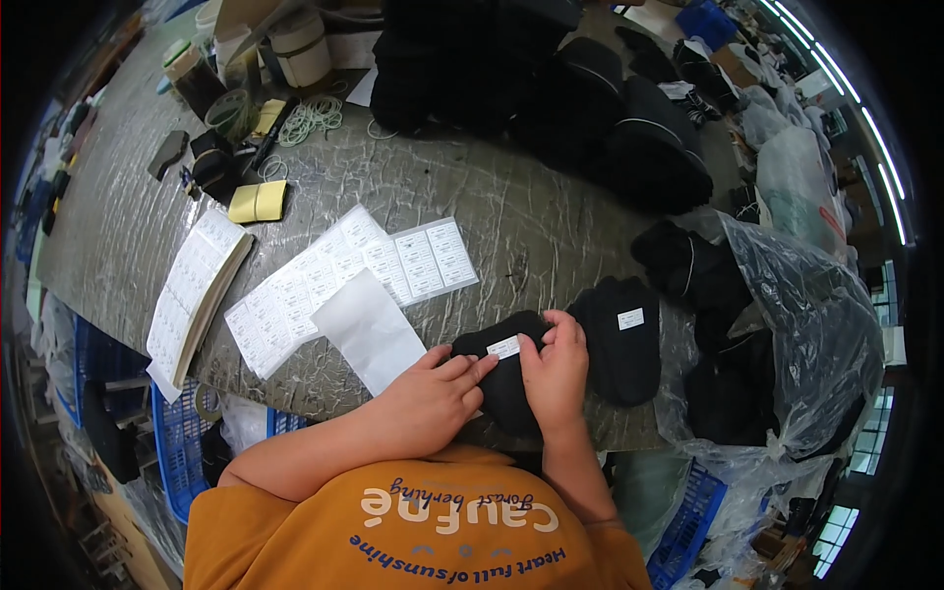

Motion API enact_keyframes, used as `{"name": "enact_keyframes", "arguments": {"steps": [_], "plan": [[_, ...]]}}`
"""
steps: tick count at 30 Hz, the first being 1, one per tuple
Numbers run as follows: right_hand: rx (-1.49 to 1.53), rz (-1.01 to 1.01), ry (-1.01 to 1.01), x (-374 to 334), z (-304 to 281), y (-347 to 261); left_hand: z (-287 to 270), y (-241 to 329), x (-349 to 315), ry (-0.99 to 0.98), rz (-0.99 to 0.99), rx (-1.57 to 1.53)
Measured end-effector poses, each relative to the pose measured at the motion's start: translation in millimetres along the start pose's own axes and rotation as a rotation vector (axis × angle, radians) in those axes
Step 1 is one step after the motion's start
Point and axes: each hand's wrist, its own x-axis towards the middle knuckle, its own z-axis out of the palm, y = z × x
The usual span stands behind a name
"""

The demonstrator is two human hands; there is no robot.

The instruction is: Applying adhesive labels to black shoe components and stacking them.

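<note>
A black fabric piece [503,388] lies at the near edge of the grey table [511,216], with a small white label [503,347] on its top. My left hand [433,393] rests on the piece, fingertips at the label's left end. My right hand [556,374] presses on the piece, thumb and fingers at the label's right end. Just right of it lies a stack of black pieces [624,339], the top one bearing a white label [630,319]. A blank white backing sheet [369,329] lies left of my left hand.
Sheets of white sticker labels [344,270] and a stack of label sheets [197,290] lie to the left. Black garments [629,128] are piled at the back, a clear plastic bag [806,324] with dark items at the right. Tape rolls [300,44] and rubber bands [313,116] sit far left; blue crates [187,442] below.
</note>
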Motion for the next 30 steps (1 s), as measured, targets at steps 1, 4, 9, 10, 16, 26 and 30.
{"name": "enact_keyframes", "arguments": {"steps": [1, 4, 9, 10, 16, 26, 30], "plan": [[-0.018, -0.053, 0.023, 1, -1, 2, -1, 0, 0, 0.001, 0.002, 0.002], [-0.026, -0.115, 0.055, 0, -3, 4, -4, 0, -3, 0.037, -0.029, -0.129], [-0.027, -0.291, 0.149, -3, -5, 14, -8, 0, -6, 0.104, -0.036, -0.247], [0.07, -0.155, 0.093, -5, -11, 9, -6, -2, -8, 0.104, -0.039, -0.246], [0.196, -0.053, 0.145, 11, -75, 5, -1, -8, -12, 0.132, -0.088, -0.264], [-0.023, -0.207, 0.187, 13, -89, 4, -18, -7, 8, 0.431, -0.493, -0.554], [0.589, 0.046, -0.4, -36, -26, -20, -11, -1, 8, 0.549, -0.584, -0.655]]}}
